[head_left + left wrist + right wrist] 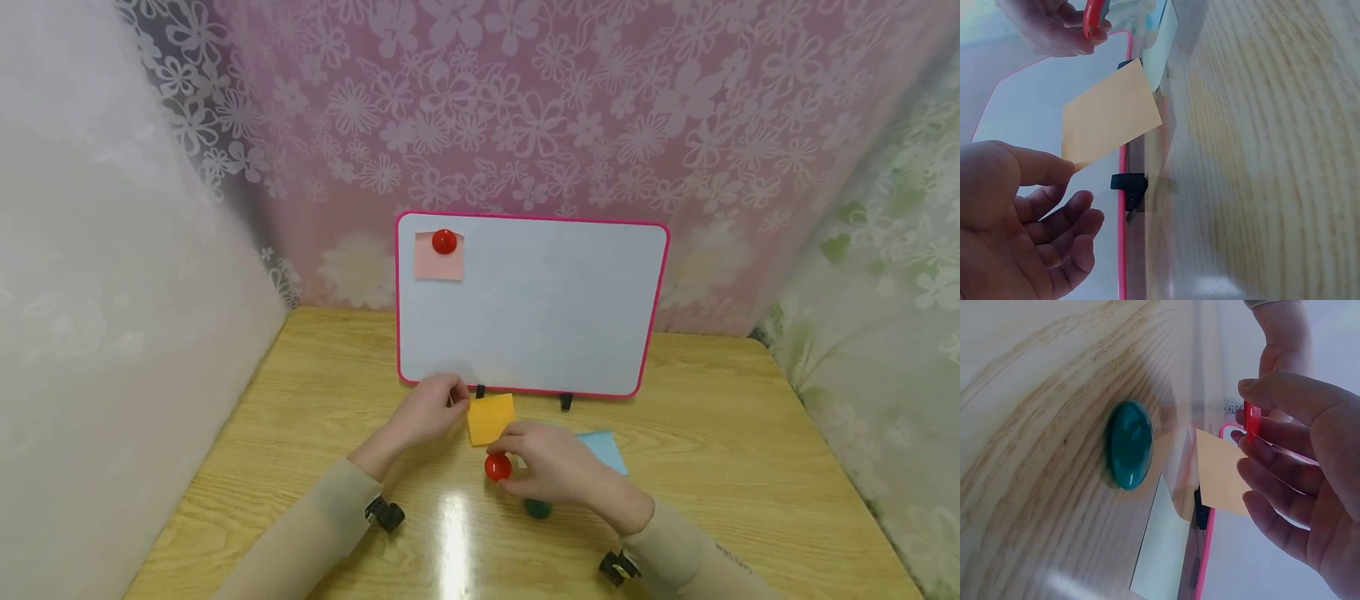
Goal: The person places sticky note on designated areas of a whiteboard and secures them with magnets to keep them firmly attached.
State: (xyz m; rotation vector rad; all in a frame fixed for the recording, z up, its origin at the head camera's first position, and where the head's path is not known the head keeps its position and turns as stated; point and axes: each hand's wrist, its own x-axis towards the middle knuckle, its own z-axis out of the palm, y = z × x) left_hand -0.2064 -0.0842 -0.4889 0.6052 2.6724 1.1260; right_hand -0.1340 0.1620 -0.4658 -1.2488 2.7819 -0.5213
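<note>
Left hand (431, 407): fingers pinching orange note (491, 418) near one corner, held just in front of the whiteboard's (555, 308) lower edge. Right hand (558, 467): thumb and fingers gripping loose red magnet (497, 467) over the table (712, 433). Done: pink note (438, 267) up in the board's upper-left corner under another red magnet (444, 242). Looks mid-way on the orange one: note and magnet both in hand, neither on the board. Left: blue note (606, 452) and green magnet (537, 508) both on the table, magnet closer to its near edge.
</note>
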